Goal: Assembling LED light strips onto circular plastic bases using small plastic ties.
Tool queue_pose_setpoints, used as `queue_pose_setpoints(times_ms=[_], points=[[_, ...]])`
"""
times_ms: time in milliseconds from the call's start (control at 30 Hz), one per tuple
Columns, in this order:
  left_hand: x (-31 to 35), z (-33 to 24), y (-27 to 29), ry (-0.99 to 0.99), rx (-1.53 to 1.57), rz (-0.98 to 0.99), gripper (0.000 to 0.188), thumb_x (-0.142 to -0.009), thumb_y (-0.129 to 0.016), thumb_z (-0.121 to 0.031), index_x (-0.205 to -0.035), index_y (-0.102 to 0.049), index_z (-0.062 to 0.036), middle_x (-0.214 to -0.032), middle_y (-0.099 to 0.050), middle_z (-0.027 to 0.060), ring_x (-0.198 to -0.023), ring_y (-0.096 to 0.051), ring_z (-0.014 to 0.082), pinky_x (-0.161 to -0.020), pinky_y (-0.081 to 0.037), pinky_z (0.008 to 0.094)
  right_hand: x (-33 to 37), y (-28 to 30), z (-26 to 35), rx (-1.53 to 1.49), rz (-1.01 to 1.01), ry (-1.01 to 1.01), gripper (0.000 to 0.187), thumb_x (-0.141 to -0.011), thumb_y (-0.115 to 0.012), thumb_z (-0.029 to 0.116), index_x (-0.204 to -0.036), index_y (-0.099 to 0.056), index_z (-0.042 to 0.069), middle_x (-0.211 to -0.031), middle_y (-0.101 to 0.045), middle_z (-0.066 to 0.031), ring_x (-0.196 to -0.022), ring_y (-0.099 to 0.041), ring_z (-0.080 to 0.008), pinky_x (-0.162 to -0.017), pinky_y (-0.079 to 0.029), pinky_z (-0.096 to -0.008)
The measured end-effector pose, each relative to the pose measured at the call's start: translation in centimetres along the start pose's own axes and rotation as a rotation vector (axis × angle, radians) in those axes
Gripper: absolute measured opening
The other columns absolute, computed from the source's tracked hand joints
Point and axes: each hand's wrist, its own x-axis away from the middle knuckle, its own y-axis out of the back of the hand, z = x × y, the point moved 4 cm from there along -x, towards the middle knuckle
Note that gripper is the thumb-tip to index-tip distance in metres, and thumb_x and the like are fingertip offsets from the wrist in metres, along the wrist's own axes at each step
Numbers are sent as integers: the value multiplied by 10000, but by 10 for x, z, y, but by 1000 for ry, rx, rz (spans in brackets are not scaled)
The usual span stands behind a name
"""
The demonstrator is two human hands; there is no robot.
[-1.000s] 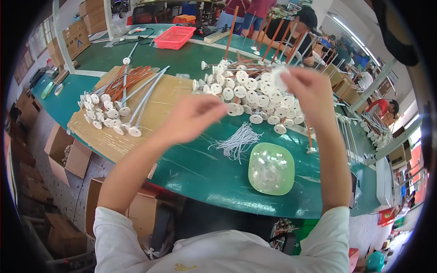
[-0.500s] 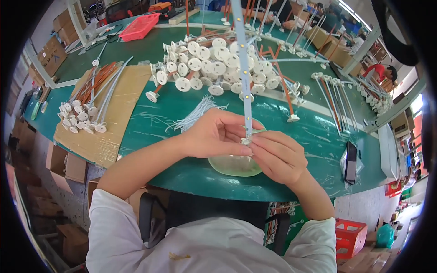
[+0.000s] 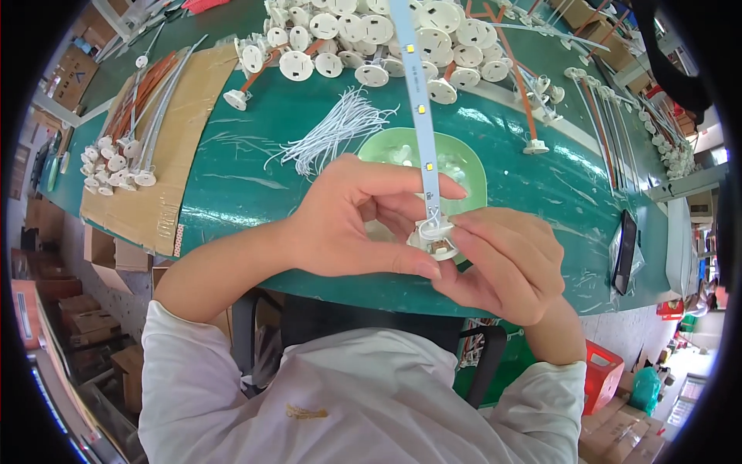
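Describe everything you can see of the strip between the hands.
The strip is narrow, flat and pale bluish-white, with small yellow squares spaced along its face; the material looks smooth. It rises from a round white base held between the left hand and right hand, leaning slightly left, its top cut off by the picture's edge. The left index finger passes behind it.

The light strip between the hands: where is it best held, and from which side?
Probably grip the light strip by the rim of its round white base, from the left, where the left hand is. The base is wider than the narrow strip, and this leaves its wired top to the right hand.
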Motion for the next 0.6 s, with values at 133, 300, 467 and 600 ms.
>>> queue_pose_setpoints(times_ms=[133, 300, 467, 600], points=[[4, 3, 1, 8, -83, -10, 670, -729, -830, 17, -1318, -518, 75, -1052, -714, 164, -960, -708, 201, -832, -583, 334, 3, -1, 5, 26, -32, -29, 275, -708, -811, 69, -921, -664, -22, -851, -688, -139, -689, -705, -268, -566, -584, -318], [4, 1, 6, 120, 1, -35, 677, -717, -840, 17, -1309, -520, 86, -1051, -714, 159, -975, -704, 196, -845, -577, 329, 0, 1, -2, -8, 34, -17, 306, -666, -812, 21, -935, -671, -23, -886, -699, -143, -725, -709, -270, -615, -585, -319], [2, 0, 1, -31, 5, -4, 594, -798, -787, 1, -1340, -546, -30, -976, -709, 57, -897, -655, 79, -771, -538, 250, 0, 4, 4, 22, 13, -18, 303, -642, -796, -41, -922, -679, -23, -887, -707, -151, -762, -713, -265, -648, -579, -317], [3, 0, 4, 11, -6, -52, 590, -800, -780, 1, -1340, -544, -29, -1023, -715, 75, -938, -666, 104, -810, -549, 269, -3, -2, -3, 45, 41, -27, 306, -647, -787, -41, -933, -682, -23, -890, -708, -152, -753, -712, -260, -647, -574, -308]])
